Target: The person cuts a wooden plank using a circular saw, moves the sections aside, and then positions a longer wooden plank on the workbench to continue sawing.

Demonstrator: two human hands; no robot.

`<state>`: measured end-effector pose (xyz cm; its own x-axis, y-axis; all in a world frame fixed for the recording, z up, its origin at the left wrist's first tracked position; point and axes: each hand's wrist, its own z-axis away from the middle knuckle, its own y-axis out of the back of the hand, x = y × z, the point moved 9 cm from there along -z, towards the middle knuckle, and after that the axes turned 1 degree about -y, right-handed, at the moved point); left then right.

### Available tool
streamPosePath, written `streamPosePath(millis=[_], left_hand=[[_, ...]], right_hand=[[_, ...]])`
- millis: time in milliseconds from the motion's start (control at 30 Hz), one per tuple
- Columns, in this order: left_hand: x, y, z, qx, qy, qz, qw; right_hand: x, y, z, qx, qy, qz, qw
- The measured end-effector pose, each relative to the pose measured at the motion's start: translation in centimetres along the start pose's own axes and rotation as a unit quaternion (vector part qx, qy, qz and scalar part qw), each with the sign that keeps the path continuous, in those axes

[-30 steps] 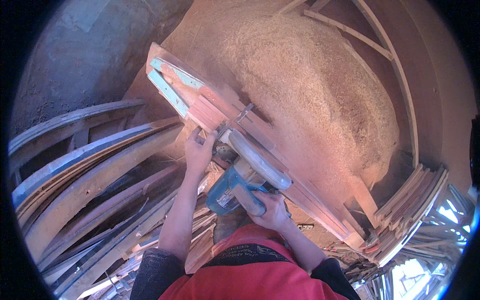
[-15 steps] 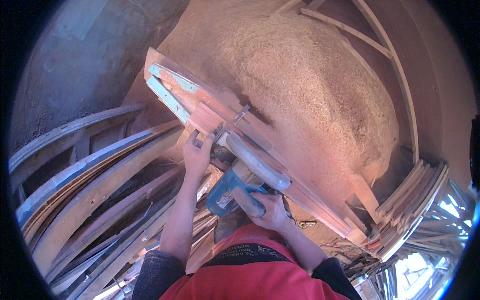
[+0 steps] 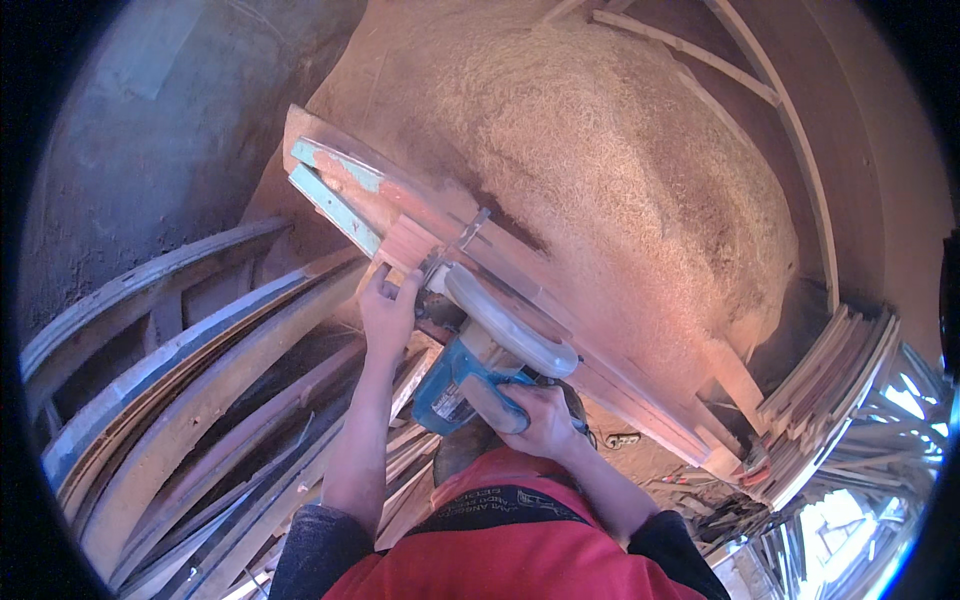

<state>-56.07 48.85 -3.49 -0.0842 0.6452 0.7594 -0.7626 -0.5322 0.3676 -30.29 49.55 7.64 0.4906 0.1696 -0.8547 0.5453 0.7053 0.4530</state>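
My right hand (image 3: 545, 420) is closed around the rear handle of a teal circular saw (image 3: 445, 385) with a pale, rounded blade guard. The saw rests on a long, narrow wooden bench (image 3: 625, 400) that runs from far left to near right. By the saw's front end, my left hand (image 3: 388, 308) grips the near edge of a short reddish wooden block (image 3: 408, 240), thumb and forefinger against it. The block lies flat on the bench, beside worn turquoise-painted strips (image 3: 335, 208). The guard hides the blade and any cut.
A large heap of sawdust (image 3: 620, 170) rises beyond the bench. Long boards (image 3: 220, 390) are stacked at my left, below a dark wall (image 3: 170, 130). More thin planks (image 3: 830, 375) lean at the right, and a power strip (image 3: 622, 440) lies on the ground near the bench.
The whole view has shifted slightly. Both hands keep their places on the block and the saw; the saw sits marginally closer to the block's near corner, if it has moved at all.
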Motion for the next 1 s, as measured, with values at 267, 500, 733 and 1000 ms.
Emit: streamPosePath(millis=[267, 500, 733, 1000], left_hand=[[-0.8, 0.2, -1.3, -0.021, -0.029, 0.031, 0.999], [0.6, 0.8, -1.2, -0.002, -0.023, 0.022, 0.999], [0.6, 1.4, -1.9, -0.011, -0.012, -0.008, 1.0], [-0.4, 2.1, -2.9, 0.003, -0.032, -0.001, 0.999]], right_hand=[[-0.5, -0.3, -0.7, -0.002, 0.005, 0.001, 1.0], [-0.5, -0.7, -1.1, -0.001, 0.004, -0.002, 1.0], [-0.6, -1.2, -1.7, -0.013, 0.001, 0.0, 1.0], [-1.5, -1.3, -2.8, -0.023, -0.003, -0.01, 1.0]])
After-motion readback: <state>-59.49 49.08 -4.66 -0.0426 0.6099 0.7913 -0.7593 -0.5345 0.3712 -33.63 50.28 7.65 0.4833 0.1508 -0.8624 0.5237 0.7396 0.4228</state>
